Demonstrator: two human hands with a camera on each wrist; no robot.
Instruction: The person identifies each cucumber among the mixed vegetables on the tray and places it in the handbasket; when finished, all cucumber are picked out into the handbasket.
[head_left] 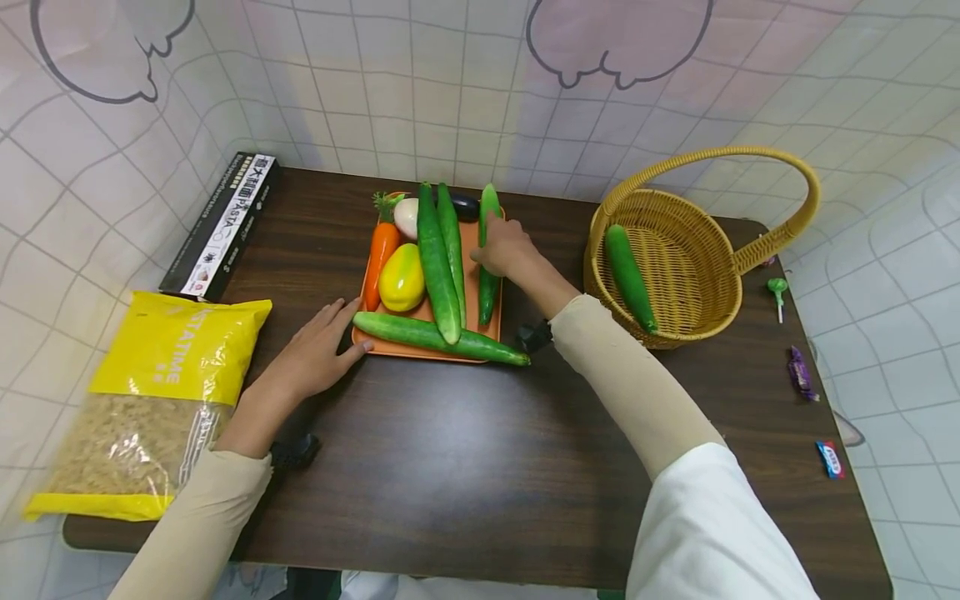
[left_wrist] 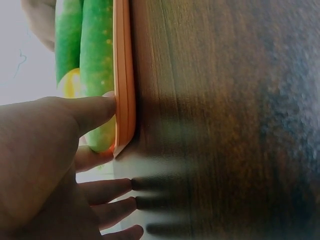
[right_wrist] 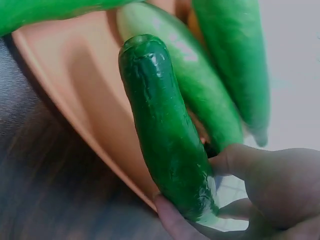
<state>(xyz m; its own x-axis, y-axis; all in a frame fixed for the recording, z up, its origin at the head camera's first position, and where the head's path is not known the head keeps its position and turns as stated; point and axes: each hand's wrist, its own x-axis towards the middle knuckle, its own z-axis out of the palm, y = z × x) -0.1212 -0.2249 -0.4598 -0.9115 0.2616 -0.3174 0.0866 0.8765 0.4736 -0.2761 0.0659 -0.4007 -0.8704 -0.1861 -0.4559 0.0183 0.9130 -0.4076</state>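
Observation:
My right hand (head_left: pixel 508 248) grips a dark green cucumber (right_wrist: pixel 160 120) between thumb and fingers, over the right side of an orange tray (head_left: pixel 471 287). In the right wrist view the cucumber's near end stands above the tray floor. My left hand (head_left: pixel 315 350) rests at the tray's front left corner, thumb against the rim and the other fingers nearly straight. Two long cucumbers (head_left: pixel 438 258) lie lengthwise in the tray. Across its front edge lies another cucumber (head_left: pixel 442 336). Also there are a carrot (head_left: pixel 381 258), a yellow vegetable (head_left: pixel 402 278), a white vegetable (head_left: pixel 407 218) and an eggplant (head_left: pixel 467 207).
To the right stands a wicker basket (head_left: pixel 693 258) with a tall handle and one cucumber (head_left: pixel 630 275) inside. A yellow pasta bag (head_left: pixel 157 400) and a black pasta box (head_left: pixel 221 225) lie left. Small candies (head_left: pixel 801 373) line the table's right edge. A patterned curtain rises behind.

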